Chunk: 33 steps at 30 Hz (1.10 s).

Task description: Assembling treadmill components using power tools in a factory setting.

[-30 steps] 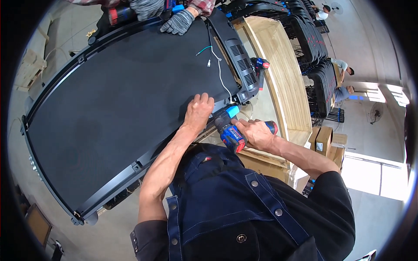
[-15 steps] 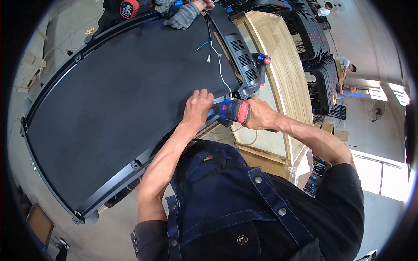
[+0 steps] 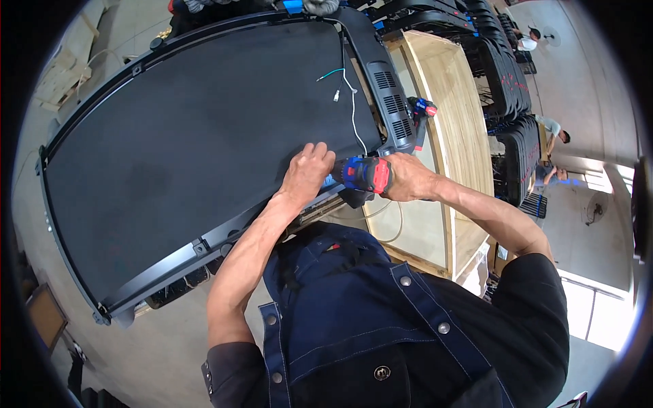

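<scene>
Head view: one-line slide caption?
Right hand holds a blue-red power drill at the black treadmill deck's edge; left hand steadies it.

Treadmill deck point(image 3: 190, 136): large, black, belt surface with black side rails, lying tilted across a wooden crate point(image 3: 449, 115). On the belt, near its motor-cover end: loose white wire point(image 3: 354, 112) and short green wire point(image 3: 330, 73). On the crate edge, just beside the motor cover point(image 3: 388, 95): a blue-and-red power drill point(image 3: 420, 112).

The cordless drill point(image 3: 364, 174) in the right hand point(image 3: 408, 178) has risen from below the deck edge to beside the left hand point(image 3: 307, 171).
</scene>
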Motion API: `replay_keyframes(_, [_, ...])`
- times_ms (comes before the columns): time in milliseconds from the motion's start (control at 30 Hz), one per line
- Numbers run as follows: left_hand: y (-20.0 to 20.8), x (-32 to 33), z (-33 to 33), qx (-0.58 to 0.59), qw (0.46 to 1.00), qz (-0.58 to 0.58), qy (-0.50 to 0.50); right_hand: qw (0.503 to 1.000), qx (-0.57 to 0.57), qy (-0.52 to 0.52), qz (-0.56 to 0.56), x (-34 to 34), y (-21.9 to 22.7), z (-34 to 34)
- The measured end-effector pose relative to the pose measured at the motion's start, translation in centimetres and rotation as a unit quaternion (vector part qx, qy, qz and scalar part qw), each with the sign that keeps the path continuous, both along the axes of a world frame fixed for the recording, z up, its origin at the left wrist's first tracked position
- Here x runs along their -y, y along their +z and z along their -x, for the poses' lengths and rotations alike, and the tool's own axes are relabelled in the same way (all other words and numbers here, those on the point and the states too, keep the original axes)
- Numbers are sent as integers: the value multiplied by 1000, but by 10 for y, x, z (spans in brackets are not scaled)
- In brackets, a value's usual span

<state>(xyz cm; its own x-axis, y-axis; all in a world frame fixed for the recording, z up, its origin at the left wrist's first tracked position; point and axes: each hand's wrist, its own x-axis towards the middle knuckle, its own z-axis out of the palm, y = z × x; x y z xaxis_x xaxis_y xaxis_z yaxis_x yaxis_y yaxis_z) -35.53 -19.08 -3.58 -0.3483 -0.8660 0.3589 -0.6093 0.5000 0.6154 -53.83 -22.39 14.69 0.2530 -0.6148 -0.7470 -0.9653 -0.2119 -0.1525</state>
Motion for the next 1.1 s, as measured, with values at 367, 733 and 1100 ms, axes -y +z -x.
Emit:
replay_keyframes(367, [38,-9,4,15,998,-65,16,974,212,-80,-8,-13,-17,91])
replay_keyframes(733, [62,-72,-7,44,986,-40,155,920,342,-192,-7,-51,-44,139])
replay_keyframes(1100, [66,-98,21,18,950,-63,307,769,508,-343,-184,-81,-67,172])
